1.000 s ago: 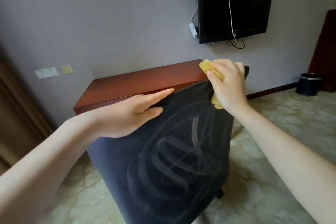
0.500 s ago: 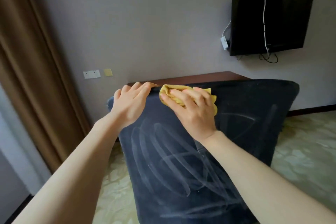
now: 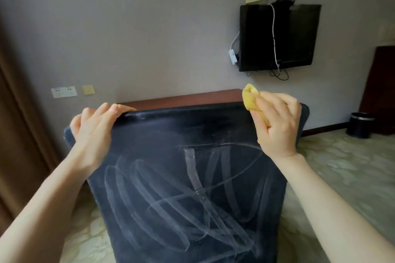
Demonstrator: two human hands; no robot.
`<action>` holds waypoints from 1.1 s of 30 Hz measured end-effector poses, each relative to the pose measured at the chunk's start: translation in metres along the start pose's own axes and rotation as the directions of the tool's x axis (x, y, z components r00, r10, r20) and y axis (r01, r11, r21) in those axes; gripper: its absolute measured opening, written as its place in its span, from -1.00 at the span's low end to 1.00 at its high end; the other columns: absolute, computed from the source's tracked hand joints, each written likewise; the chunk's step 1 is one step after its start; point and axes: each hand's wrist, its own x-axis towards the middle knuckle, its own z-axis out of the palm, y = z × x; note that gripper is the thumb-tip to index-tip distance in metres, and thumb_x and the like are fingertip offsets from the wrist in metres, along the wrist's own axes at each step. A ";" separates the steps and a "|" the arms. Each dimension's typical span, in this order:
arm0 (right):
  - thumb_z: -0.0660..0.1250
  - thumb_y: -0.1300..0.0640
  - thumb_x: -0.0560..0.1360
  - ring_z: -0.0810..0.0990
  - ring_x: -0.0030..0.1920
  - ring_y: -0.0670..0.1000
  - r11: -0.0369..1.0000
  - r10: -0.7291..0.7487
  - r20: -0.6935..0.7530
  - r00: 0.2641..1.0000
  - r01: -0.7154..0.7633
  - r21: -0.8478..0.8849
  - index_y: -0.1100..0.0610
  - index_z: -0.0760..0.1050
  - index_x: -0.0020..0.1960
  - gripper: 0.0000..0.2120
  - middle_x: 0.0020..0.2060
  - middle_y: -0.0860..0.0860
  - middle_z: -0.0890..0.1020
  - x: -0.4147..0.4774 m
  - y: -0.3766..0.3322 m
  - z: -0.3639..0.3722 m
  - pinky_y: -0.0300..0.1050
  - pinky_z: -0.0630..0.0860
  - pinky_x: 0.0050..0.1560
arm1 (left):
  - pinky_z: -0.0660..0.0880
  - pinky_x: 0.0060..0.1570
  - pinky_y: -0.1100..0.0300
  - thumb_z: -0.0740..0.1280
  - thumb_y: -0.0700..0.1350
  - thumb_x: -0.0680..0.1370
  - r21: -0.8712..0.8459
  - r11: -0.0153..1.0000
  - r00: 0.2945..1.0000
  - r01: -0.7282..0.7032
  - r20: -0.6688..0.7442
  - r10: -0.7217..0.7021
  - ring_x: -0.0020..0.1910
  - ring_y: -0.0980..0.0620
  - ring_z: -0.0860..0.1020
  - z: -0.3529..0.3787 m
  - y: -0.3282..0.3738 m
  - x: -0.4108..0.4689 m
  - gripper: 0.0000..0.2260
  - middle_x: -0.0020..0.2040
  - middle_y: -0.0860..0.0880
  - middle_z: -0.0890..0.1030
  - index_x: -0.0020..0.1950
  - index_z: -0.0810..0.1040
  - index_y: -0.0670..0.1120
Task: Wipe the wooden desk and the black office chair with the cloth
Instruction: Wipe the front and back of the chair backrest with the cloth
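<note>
Item: chair, black, seen from behind; its back fills the centre and lower frame and carries pale looping streaks.
Top edge: runs left to right across mid frame, long axis level, spanning from one hand to the other.
Left hand: centre left; fingers hooked over the left end of the top edge, gripping and bracing the chair.
Right hand: centre right; fingers curled round the cloth and pressing it on the right end of the top edge.
Cloth: yellow, bunched; a fold stands up above the fingers, and the rest is hidden under the palm.
Key relation: the length of the edge lies leftward of the cloth, toward the left hand. The streaked panel lies directly below. The right hand is the working one, so a pass would likely run left along the edge or down onto the panel.
Table: reddish wood; only a strip shows above the chair, against the wall.
Bin: dark, on the floor at the right edge, well apart from the chair. Its contents cannot be seen.
Stage, as judged: chair back under way, streaks not cleared.
</note>
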 end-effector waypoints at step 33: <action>0.16 0.07 0.61 0.57 -0.17 0.08 0.998 -0.042 0.182 0.982 0.049 -0.031 0.04 0.65 0.00 -0.73 -0.16 -0.01 0.64 0.032 -0.124 0.033 -0.01 0.42 -0.05 | 0.16 0.24 -0.09 -0.18 -0.08 0.51 -0.217 0.967 0.987 0.137 -0.053 -0.152 0.07 -0.16 0.30 0.018 0.029 -0.007 -0.47 0.06 -0.19 0.51 0.14 0.57 0.10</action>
